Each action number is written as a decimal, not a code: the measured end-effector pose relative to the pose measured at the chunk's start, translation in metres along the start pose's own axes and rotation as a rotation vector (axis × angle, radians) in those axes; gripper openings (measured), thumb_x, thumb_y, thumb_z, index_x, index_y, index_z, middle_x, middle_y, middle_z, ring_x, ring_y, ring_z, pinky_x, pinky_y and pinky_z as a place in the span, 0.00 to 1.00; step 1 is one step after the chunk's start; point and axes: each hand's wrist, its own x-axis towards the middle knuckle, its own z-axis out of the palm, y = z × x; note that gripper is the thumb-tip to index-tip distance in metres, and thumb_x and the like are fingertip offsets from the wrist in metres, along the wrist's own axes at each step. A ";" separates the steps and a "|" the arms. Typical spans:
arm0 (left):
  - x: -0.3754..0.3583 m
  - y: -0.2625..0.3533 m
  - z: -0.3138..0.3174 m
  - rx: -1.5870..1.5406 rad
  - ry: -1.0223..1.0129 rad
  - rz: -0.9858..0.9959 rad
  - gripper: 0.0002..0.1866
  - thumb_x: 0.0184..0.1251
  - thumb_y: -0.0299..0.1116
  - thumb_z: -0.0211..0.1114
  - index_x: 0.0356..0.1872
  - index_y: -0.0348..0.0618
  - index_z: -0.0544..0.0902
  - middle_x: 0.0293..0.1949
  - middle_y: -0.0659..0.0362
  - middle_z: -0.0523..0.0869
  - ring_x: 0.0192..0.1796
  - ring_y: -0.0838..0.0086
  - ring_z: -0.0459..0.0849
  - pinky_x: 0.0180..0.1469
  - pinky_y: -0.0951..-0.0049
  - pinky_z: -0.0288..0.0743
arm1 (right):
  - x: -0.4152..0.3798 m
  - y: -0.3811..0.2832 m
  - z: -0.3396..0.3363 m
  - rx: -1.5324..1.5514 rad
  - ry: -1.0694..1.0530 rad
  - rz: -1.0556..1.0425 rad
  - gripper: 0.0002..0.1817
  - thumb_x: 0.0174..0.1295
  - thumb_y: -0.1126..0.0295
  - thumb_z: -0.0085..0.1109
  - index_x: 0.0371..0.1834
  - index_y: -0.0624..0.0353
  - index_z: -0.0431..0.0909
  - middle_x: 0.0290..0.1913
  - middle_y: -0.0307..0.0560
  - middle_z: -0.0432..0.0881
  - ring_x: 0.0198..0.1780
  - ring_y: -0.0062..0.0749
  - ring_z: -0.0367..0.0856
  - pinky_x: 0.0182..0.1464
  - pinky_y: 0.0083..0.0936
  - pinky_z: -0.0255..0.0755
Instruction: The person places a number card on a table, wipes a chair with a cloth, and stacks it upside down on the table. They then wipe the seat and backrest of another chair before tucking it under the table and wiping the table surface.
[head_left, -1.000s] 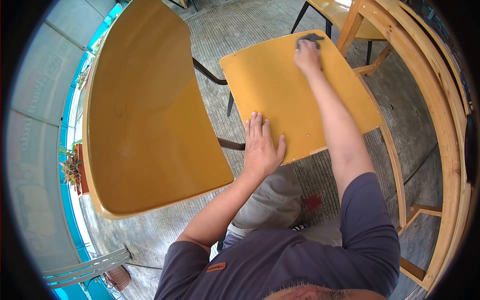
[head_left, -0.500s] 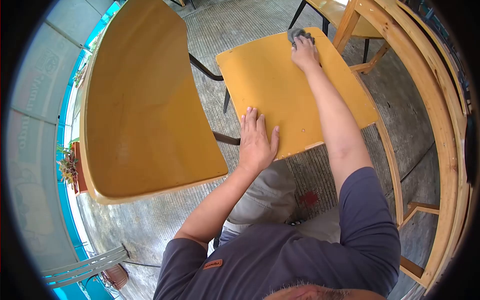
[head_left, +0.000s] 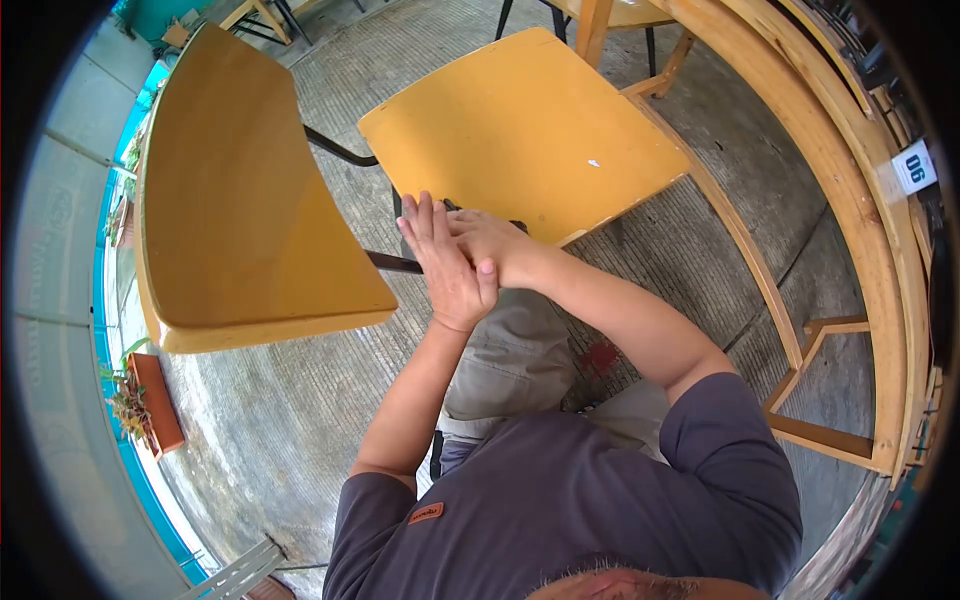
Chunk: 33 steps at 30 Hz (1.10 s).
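The yellow chair seat (head_left: 530, 130) is in the upper middle, beside its curved yellow backrest (head_left: 235, 200). At the seat's near left corner, my right hand (head_left: 492, 246) presses on a dark grey cloth, of which only small dark edges show around the hand. My left hand (head_left: 445, 268) has its fingers stretched out and lies against the right hand, covering part of its fingers. A small whitish mark (head_left: 593, 163) shows on the right part of the seat.
A curved wooden frame (head_left: 868, 230) with lower rails stands on the right, bearing a white tag numbered 06 (head_left: 914, 168). A potted plant (head_left: 155, 405) is on the left by a pale panel. Another yellow seat (head_left: 625, 12) shows at the top. The floor (head_left: 290, 420) is grooved concrete.
My right hand has come from the seat's far edge to its near left corner, beside my left hand. The view has shifted, and the 06 tag now shows.
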 end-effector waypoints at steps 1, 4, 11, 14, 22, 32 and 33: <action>-0.001 -0.002 0.000 -0.014 0.000 -0.014 0.40 0.81 0.57 0.39 0.78 0.30 0.54 0.80 0.37 0.54 0.84 0.39 0.44 0.81 0.36 0.32 | -0.015 -0.004 -0.007 -0.051 0.011 -0.020 0.19 0.71 0.60 0.56 0.60 0.56 0.81 0.67 0.45 0.79 0.73 0.44 0.71 0.76 0.43 0.63; 0.001 -0.005 0.002 -0.035 -0.022 -0.081 0.40 0.80 0.56 0.42 0.76 0.27 0.56 0.79 0.36 0.55 0.83 0.38 0.45 0.81 0.36 0.33 | -0.054 -0.005 -0.028 -0.218 0.144 0.044 0.19 0.66 0.64 0.61 0.59 0.57 0.82 0.66 0.45 0.80 0.70 0.45 0.73 0.76 0.44 0.63; 0.005 0.001 0.002 0.036 -0.175 -0.138 0.33 0.82 0.47 0.45 0.72 0.25 0.63 0.76 0.36 0.60 0.83 0.39 0.48 0.81 0.37 0.36 | -0.095 0.151 -0.127 -0.676 0.440 0.636 0.20 0.75 0.63 0.51 0.65 0.57 0.79 0.70 0.49 0.76 0.76 0.46 0.68 0.80 0.49 0.56; 0.005 0.003 0.004 0.025 -0.178 -0.160 0.33 0.81 0.47 0.45 0.71 0.25 0.63 0.76 0.36 0.60 0.83 0.40 0.48 0.82 0.38 0.36 | -0.074 0.142 -0.112 -0.586 0.457 0.673 0.18 0.73 0.64 0.50 0.59 0.61 0.80 0.66 0.51 0.79 0.70 0.47 0.72 0.74 0.45 0.63; -0.003 -0.003 -0.004 -0.029 -0.087 -0.019 0.32 0.82 0.48 0.46 0.71 0.27 0.64 0.74 0.35 0.64 0.82 0.40 0.52 0.82 0.41 0.38 | -0.039 -0.020 -0.004 -0.251 0.239 0.170 0.21 0.66 0.66 0.60 0.61 0.59 0.82 0.68 0.50 0.78 0.72 0.49 0.72 0.76 0.46 0.62; 0.007 0.004 0.000 0.174 -0.451 -0.128 0.31 0.74 0.47 0.60 0.64 0.26 0.74 0.69 0.34 0.70 0.78 0.43 0.61 0.80 0.41 0.49 | -0.135 0.079 -0.143 -0.558 0.229 0.883 0.28 0.78 0.58 0.45 0.77 0.55 0.66 0.80 0.51 0.63 0.83 0.47 0.55 0.84 0.50 0.44; 0.009 0.004 0.000 0.174 -0.438 -0.132 0.31 0.72 0.47 0.62 0.63 0.26 0.75 0.68 0.35 0.71 0.77 0.44 0.63 0.80 0.41 0.49 | -0.130 0.089 -0.141 -0.564 0.234 0.900 0.28 0.78 0.59 0.45 0.77 0.57 0.65 0.80 0.52 0.62 0.83 0.49 0.54 0.84 0.49 0.44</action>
